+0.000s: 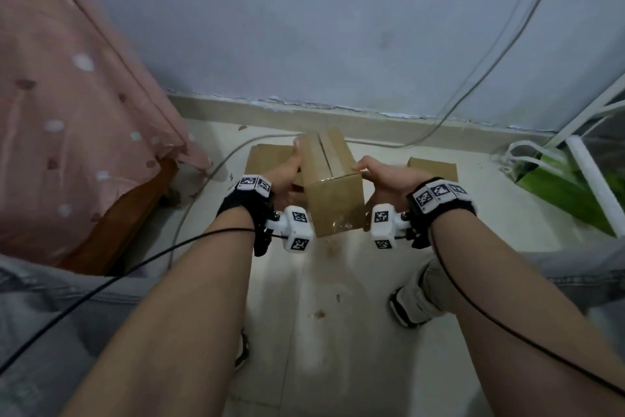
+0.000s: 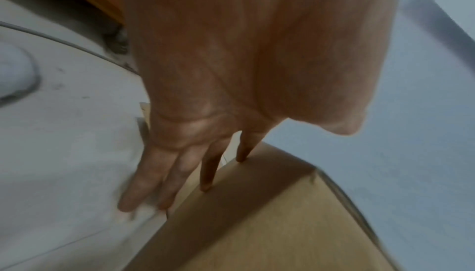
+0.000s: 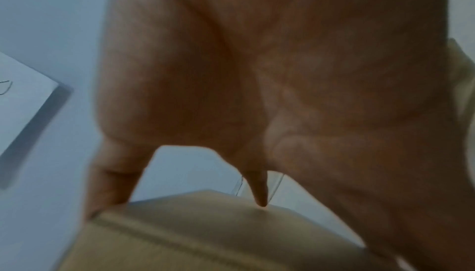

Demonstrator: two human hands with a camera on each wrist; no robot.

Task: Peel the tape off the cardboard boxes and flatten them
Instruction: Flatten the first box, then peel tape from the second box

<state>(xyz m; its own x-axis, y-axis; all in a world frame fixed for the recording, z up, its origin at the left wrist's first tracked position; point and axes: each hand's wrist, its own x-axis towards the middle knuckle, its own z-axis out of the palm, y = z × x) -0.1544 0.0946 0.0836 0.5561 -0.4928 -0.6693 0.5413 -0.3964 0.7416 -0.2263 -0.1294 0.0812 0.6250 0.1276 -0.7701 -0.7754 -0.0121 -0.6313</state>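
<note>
I hold a brown cardboard box (image 1: 333, 200) off the pale floor between both hands. Clear tape (image 1: 326, 159) runs along its top seam and down the near face. My left hand (image 1: 287, 170) lies along the box's left side. In the left wrist view its fingers (image 2: 205, 174) are straight, with two tips pressed on the box wall (image 2: 270, 224). My right hand (image 1: 382, 176) grips the upper right edge. In the right wrist view its thumb (image 3: 107, 184) sits on the top corner and one fingertip (image 3: 260, 198) presses the box (image 3: 205, 234).
A flat piece of cardboard (image 1: 267, 159) lies on the floor behind the box, and a small box (image 1: 433, 168) sits to the right. A pink bedsheet (image 1: 67, 112) hangs at left. Grey cables (image 1: 203, 180) cross the floor. A green bag (image 1: 568, 186) stands at right. My shoe (image 1: 412, 305) is below.
</note>
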